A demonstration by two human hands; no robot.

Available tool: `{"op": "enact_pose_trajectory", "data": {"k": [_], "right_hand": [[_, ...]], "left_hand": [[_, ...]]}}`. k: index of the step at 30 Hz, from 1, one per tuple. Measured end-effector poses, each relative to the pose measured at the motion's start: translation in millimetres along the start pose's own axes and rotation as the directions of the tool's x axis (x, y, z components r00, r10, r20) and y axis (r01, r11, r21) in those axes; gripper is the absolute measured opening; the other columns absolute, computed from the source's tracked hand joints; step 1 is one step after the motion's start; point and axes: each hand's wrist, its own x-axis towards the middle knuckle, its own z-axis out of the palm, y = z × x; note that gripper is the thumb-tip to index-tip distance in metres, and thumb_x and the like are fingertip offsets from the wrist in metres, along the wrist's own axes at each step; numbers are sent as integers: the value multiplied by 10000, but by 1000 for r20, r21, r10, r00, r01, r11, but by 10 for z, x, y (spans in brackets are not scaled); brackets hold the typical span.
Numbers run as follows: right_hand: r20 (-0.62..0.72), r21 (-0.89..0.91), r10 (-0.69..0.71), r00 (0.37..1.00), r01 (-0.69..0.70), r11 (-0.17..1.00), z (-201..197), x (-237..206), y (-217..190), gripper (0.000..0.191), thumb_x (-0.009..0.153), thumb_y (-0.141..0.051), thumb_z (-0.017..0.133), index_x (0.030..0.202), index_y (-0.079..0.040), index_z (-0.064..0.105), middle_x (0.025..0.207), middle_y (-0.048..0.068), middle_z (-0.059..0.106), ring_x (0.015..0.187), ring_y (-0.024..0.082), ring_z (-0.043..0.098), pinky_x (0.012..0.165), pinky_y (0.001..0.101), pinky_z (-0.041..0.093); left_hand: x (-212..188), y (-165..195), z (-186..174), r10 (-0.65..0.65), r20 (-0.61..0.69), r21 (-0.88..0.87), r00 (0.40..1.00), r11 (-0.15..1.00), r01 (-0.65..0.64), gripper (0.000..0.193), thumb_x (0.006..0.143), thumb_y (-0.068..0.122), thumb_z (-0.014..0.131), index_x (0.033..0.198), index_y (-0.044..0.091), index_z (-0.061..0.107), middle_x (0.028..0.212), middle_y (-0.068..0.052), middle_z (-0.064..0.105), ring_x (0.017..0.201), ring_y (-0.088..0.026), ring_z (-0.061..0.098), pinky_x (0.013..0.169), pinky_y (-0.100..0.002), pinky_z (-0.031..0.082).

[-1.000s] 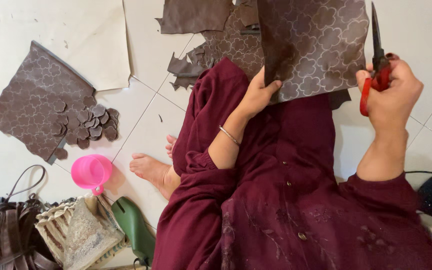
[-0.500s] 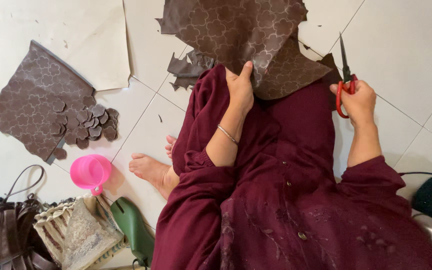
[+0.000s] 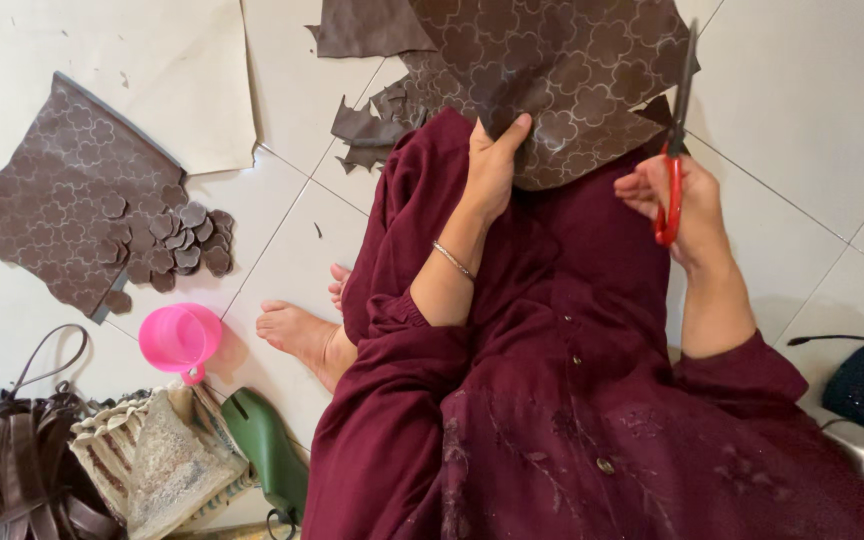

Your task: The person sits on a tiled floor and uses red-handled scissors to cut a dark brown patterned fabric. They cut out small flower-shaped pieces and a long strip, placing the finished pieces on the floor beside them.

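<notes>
L fingers [image 3: 500, 140] pinched on lower edge of brown flower-embossed leather sheet [image 3: 572, 70] at top centre, R hand [image 3: 682, 205] closed thru red-handled scissors [image 3: 674, 140]; sheet likely light, floppy, so grip near cut line.

Home craft space, tiled floor [image 3: 802, 130], leather pieces [image 3: 72, 220], bags [image 3: 22, 470]

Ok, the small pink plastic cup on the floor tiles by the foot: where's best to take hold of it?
Grip the small pink plastic cup by its short handle, which sticks out at its lower edge toward the woven bags. Come from above on the bare tile side, since the mouth faces up and the foot crowds its right.
</notes>
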Motion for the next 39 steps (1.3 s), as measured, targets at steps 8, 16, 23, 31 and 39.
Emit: {"op": "enact_pose_trajectory", "data": {"k": [8, 16, 23, 31, 39], "right_hand": [[205, 57, 146, 968, -160, 985, 209, -538, 370, 304, 1048, -289, 547, 1192, -24, 585, 1198, 206, 688, 1131, 294, 692, 1025, 449, 559], [-47, 221, -56, 997, 65, 973, 454, -165, 360, 191, 1018, -124, 670, 1162, -78, 552, 1163, 97, 651, 1091, 210, 665, 977, 388, 567], [-106, 128, -144, 984, 157, 979, 243, 144, 55, 318, 919, 74, 719, 1172, -61, 581, 997, 14, 576, 863, 116, 581, 762, 253, 488], [-20, -435, -170, 985, 144, 889, -320, -135, -564, 327, 884, 116, 685, 1166, -38, 621, 1005, -20, 581, 865, 53, 539, 739, 216, 447], [-116, -571, -312, 943, 194, 798, -257, -386, -836, 304, 925, 146, 659, 1184, -8, 615, 1014, 13, 661, 885, 71, 642, 775, 219, 506]], "left_hand": [[18, -44, -51, -87, 5, -207, 996, 975, 86, 337, 1005, 39, 645, 1327, 12, 546, 1222, -106, 649, 1099, -214, 632, 958, -378, 529], [-167, -243, 98, -175, 168, -160, 970, 966, 202, 459, 977, -54, 627, 1400, 65, 498, 1328, -85, 622, 1241, -230, 591, 1068, -387, 490], [-187, -60, -159, -103, 604, -252, 790, 916, 312, 532, 1005, 174, 696, 1449, -54, 514, 1432, -169, 588, 1333, -300, 555, 1149, -452, 443], [-150, 83, -290, -197, 450, -566, 871, 691, 449, 962, 942, 809, 493, 1518, 39, 470, 1488, -210, 526, 1351, -406, 506, 1120, -584, 436], [-191, 30, -336, -180, 556, -461, 811, 745, 482, 1045, 815, 797, 639, 1544, 70, 464, 1539, -171, 511, 1409, -365, 514, 1176, -564, 452]]}}
